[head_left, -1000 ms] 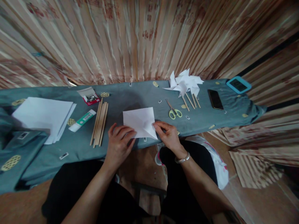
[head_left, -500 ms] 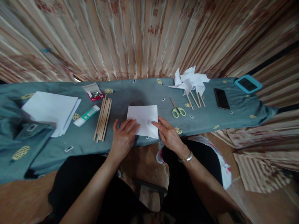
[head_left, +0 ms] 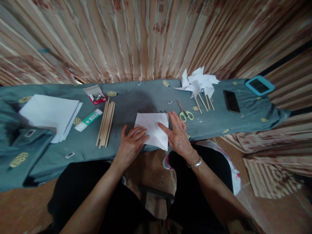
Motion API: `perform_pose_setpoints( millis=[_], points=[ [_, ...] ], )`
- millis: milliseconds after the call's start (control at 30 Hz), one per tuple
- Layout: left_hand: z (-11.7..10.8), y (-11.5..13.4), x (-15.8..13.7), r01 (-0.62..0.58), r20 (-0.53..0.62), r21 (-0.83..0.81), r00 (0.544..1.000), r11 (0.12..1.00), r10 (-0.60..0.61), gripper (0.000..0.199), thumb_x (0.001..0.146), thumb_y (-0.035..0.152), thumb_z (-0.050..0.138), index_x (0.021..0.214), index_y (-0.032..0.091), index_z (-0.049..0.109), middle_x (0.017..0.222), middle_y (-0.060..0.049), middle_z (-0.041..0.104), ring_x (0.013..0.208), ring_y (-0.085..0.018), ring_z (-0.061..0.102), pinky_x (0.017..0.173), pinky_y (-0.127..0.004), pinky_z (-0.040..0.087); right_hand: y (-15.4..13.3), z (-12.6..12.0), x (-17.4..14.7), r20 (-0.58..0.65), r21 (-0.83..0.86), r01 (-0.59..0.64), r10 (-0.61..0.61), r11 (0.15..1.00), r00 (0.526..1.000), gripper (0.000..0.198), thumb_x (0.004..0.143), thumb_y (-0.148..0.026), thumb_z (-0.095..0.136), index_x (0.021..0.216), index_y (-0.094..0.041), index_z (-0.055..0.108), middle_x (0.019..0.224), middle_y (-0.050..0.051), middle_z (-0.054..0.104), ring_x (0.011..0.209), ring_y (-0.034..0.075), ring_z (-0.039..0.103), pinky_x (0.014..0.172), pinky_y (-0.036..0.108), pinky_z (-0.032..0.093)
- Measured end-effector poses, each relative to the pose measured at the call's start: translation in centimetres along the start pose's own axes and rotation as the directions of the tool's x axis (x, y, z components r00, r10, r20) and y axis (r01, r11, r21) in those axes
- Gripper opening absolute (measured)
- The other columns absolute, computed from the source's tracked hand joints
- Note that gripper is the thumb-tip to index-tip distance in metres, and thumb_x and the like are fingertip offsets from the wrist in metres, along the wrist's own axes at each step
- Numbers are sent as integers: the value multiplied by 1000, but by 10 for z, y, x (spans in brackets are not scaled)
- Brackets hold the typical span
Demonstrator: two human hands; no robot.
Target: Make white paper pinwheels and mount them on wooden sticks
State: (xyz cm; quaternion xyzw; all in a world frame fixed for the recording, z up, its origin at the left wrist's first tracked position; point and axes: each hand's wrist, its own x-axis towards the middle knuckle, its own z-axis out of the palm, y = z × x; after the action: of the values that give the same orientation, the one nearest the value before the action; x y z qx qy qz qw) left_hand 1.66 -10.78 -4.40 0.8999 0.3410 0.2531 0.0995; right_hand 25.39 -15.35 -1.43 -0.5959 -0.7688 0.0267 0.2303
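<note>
A square sheet of white paper (head_left: 154,126) lies at the front of the cloth-covered table, its near edge reaching the table's rim. My left hand (head_left: 133,141) rests on the paper's left side with fingers stretched out. Over the right side is my right hand (head_left: 176,135), fingers spread, the index finger pointing onto the sheet and the others lying along its right edge. Neither hand grips the paper. Green-handled scissors (head_left: 185,114) lie just beyond my right hand. A row of wooden sticks (head_left: 106,123) is left of my left hand.
White paper pinwheels (head_left: 198,83) on sticks lie at the back right, near a dark phone (head_left: 231,101) and a blue-framed device (head_left: 259,85). At left are a paper stack (head_left: 51,113), a green-and-white glue stick or box (head_left: 88,120) and a red box of small metal pieces (head_left: 95,96).
The paper has shifted slightly right and toward me. My right hand has moved up along its right edge, with the fingers spreading wider. My left hand has barely moved.
</note>
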Motion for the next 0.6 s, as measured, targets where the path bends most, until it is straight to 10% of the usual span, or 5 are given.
perform_pose_setpoints(
  millis=[600],
  points=[
    [-11,-4,-7,86,18,-150,996,985,-84,25,97,34,52,107,24,73,106,-6,76,99,-24,63,105,-54,36,22,2,-4,100,502,-116,76,857,992,20,94,-34,60,95,-24,77,115,8,74,111,22,65,100,44,50]
  ],
)
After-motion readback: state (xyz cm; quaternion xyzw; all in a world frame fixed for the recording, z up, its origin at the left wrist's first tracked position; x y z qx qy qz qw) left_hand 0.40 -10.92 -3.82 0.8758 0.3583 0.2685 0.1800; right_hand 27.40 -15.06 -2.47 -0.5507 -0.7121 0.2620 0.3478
